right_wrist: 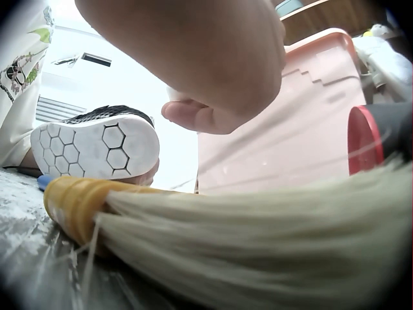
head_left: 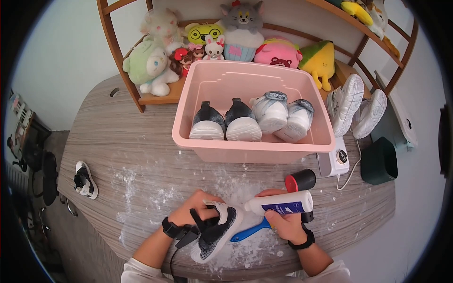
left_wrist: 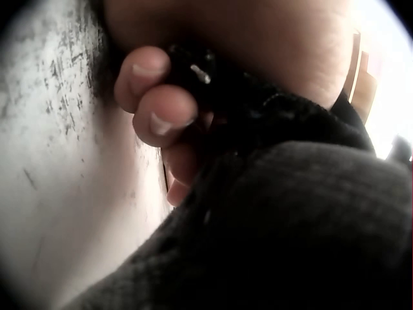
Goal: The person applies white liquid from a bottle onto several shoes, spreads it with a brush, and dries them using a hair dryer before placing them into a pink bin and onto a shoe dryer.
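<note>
A black and white shoe (head_left: pixel 218 231) is gripped by my left hand (head_left: pixel 191 210), whose fingers are at its opening and strap. In the left wrist view, curled fingers (left_wrist: pixel 164 113) lie against dark fabric (left_wrist: pixel 297 213). My right hand (head_left: pixel 285 224) holds a white bottle (head_left: pixel 278 203) with a purple label, tilted with its narrow end toward the shoe. Under the bottle lies a blue-handled brush (head_left: pixel 250 232); its pale bristles (right_wrist: pixel 258 232) fill the front of the right wrist view. That view also shows the patterned sole (right_wrist: pixel 97 147) and the right hand (right_wrist: pixel 206 71) above.
Behind the hands stands a pink bin (head_left: pixel 250 153) with several shoes. A black and red cylinder (head_left: pixel 301 180) lies nearby. Another small shoe (head_left: pixel 86 180) is at the left. At the right are a white device (head_left: pixel 333 161) bearing white shoes and a dark green container (head_left: pixel 379 162). White powder covers parts of the table (head_left: pixel 113 141).
</note>
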The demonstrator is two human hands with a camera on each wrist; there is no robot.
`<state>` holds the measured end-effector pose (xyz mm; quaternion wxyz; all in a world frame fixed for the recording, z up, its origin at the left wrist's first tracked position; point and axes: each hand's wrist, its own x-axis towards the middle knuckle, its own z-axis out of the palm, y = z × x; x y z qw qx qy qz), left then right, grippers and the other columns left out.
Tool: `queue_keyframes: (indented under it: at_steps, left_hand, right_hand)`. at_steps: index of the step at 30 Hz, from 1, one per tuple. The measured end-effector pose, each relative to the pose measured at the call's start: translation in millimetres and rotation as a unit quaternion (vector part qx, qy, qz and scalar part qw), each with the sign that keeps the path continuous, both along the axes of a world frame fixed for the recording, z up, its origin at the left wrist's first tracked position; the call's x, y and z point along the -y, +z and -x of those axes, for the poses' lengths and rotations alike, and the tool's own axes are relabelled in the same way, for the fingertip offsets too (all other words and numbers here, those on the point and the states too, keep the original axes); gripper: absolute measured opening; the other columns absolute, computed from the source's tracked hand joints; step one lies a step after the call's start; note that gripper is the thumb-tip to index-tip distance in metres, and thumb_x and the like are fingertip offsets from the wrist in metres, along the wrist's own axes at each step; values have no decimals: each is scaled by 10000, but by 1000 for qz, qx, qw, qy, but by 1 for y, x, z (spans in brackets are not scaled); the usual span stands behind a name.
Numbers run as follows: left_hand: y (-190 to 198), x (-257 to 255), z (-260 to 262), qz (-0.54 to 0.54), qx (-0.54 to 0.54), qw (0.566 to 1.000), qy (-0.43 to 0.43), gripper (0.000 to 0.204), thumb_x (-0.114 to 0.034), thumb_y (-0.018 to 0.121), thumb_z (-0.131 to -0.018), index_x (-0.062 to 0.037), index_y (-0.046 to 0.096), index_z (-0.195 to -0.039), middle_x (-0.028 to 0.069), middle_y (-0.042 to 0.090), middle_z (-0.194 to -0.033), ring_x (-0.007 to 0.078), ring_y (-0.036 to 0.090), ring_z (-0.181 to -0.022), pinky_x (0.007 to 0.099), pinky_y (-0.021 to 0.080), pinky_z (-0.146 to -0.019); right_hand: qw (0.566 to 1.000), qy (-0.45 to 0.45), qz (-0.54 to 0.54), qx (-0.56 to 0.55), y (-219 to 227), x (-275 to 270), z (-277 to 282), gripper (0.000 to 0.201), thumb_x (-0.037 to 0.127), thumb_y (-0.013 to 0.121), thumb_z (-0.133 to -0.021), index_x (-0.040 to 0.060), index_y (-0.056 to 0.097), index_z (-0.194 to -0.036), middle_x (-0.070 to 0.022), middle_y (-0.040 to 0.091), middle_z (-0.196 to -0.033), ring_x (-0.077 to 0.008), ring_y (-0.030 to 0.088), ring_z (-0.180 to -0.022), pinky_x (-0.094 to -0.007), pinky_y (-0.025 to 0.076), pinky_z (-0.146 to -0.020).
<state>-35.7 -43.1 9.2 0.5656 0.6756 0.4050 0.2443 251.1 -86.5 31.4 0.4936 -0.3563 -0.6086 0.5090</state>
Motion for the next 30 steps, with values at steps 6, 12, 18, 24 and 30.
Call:
queue_keyframes:
  at_steps: [6,12,18,24,30]
  left_hand:
    - [4,-1,-1,14,-26,999,-29,315,-109,681,-787,33,767,-1054,169,775,-894,220,739,-781,328,561,-734]
    - [5,1,-4,24,-13,999,-21,320,-121,670,-793,29,767,-1058,159,769,-865,202,724,-754,323,554,-715]
    - [7,0,-4,18,-21,999,-18,322,-113,656,-790,36,760,-1056,156,760,-845,182,702,-735,315,546,-705]
    - [10,2,-6,23,-21,1000,1,327,-110,649,-780,51,748,-1047,168,752,-833,182,698,-736,319,544,-705]
    - [11,0,-5,20,-15,1000,1,327,-100,650,-774,61,740,-1044,178,749,-837,190,698,-738,324,544,-710]
  right_hand:
    - [973,91,200,-74,3,3,4,389,14,703,-939,-23,603,-1313,-107,638,-1246,-142,609,-1107,-306,514,-940]
    - [984,94,149,-7,5,3,4,439,39,738,-932,3,591,-1344,-66,652,-1224,-120,609,-1095,-281,517,-927]
    - [983,163,15,86,18,-6,6,422,109,807,-856,18,663,-1241,-119,673,-1213,-241,643,-1107,-355,504,-952]
    - [982,125,-67,122,12,-8,11,439,155,835,-835,37,672,-1225,-124,683,-1182,-269,652,-1067,-363,518,-928]
    - [980,108,-61,154,12,-5,10,427,169,851,-808,43,686,-1181,-113,706,-1107,-263,671,-975,-359,533,-854]
